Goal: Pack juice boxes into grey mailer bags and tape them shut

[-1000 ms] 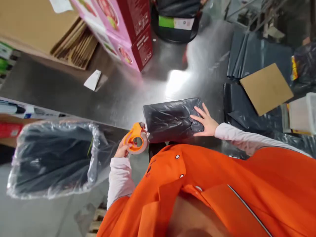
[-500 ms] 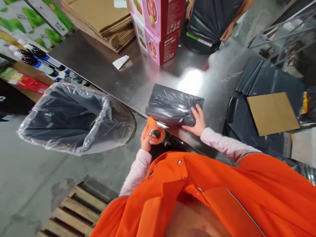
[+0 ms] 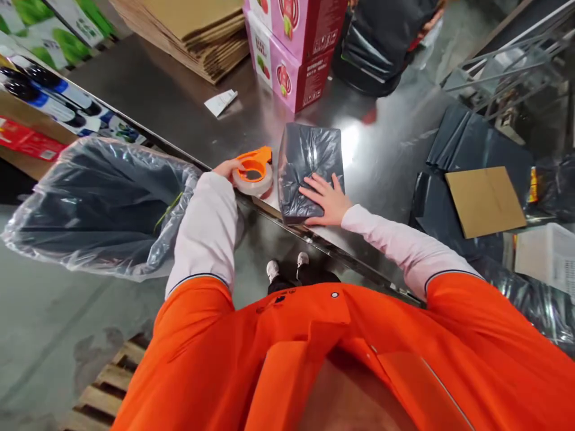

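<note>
The person's left hand [image 3: 226, 169] is closed around an orange tape dispenser [image 3: 252, 173] with a roll of clear tape, and the dispenser sits at the front edge of the steel table [image 3: 188, 114]. The right hand [image 3: 326, 200] is open, with the fingers spread, and it presses flat on a black plastic parcel [image 3: 309, 170]. This parcel lies on the table just beside the dispenser. Behind them stand pink boxes [image 3: 290, 57] and a stack of flat cardboard [image 3: 193, 30]. On the right lie grey plastic bags [image 3: 476, 146] under a cardboard piece [image 3: 485, 202]. At the left is a bin with a clear liner [image 3: 103, 206]. Far ahead, a co-worker's hand [image 3: 433, 21] holds a black bag [image 3: 386, 39].
</note>
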Available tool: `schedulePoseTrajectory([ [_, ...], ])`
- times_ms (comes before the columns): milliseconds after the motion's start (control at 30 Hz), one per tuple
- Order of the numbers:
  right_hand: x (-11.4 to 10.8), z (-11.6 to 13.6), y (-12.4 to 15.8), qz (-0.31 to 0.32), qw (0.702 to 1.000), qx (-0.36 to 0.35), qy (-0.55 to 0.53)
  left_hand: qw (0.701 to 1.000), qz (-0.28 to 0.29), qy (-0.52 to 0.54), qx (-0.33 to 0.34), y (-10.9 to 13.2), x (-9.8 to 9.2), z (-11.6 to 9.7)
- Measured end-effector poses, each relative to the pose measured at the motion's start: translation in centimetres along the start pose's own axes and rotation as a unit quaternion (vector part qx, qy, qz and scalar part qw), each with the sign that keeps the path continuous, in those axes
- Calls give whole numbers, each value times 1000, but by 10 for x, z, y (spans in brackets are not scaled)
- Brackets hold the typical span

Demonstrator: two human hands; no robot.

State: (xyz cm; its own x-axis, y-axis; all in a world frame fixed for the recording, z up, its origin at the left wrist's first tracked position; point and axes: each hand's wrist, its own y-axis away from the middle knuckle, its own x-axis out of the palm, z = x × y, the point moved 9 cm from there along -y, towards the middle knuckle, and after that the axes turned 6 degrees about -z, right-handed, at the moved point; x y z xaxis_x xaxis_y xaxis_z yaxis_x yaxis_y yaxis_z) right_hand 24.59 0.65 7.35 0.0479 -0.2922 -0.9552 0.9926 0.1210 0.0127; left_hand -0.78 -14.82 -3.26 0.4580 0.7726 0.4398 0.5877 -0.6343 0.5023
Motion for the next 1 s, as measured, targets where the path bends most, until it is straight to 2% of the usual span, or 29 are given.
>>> schedulePoseTrajectory([
  [67, 7, -4, 1, -10, 1000, 24, -3, 1000, 27, 6, -14, 50, -28, 29],
  [100, 9, -3, 2, -17, 999, 34, -4, 1000, 17, 13, 2, 81, -45, 46],
  [167, 13, 5, -1, -32, 998, 59, -4, 1000, -14, 15, 6, 150, -69, 98],
  [200, 15, 11, -7, -42, 996, 75, -4, 997, -73, 25, 25, 186, -81, 125],
  [267, 21, 26, -27, -68, 991, 115, -6, 993, -114, 15, -10, 247, -75, 195],
  [333, 30, 40, -52, -97, 982, 161, -11, 982, -183, 39, -12, 285, -55, 247],
  [367, 36, 46, -64, -108, 978, 181, -12, 981, -185, 60, -13, 291, -36, 265],
  [433, 46, 54, -82, -116, 971, 207, -7, 984, -145, 100, -1, 281, 5, 280],
  [500, 52, 56, -92, -105, 970, 218, 18, 989, -105, 104, 15, 255, 34, 274],
  [567, 52, 54, -94, -84, 969, 227, 56, 992, -77, 96, 27, 229, 48, 260],
  [633, 47, 54, -91, -68, 966, 234, 87, 994, -49, 98, 31, 212, 54, 248],
  [733, 37, 60, -87, -47, 960, 251, 117, 995, -14, 103, 15, 201, 57, 240],
  [800, 32, 66, -86, -32, 955, 267, 128, 994, 9, 106, -13, 199, 56, 238],
  [933, 26, 75, -87, -23, 952, 279, 126, 981, 102, 133, -95, 202, 61, 232],
  [1000, 26, 76, -87, -19, 951, 283, 126, 981, 103, 111, -117, 202, 57, 228],
])
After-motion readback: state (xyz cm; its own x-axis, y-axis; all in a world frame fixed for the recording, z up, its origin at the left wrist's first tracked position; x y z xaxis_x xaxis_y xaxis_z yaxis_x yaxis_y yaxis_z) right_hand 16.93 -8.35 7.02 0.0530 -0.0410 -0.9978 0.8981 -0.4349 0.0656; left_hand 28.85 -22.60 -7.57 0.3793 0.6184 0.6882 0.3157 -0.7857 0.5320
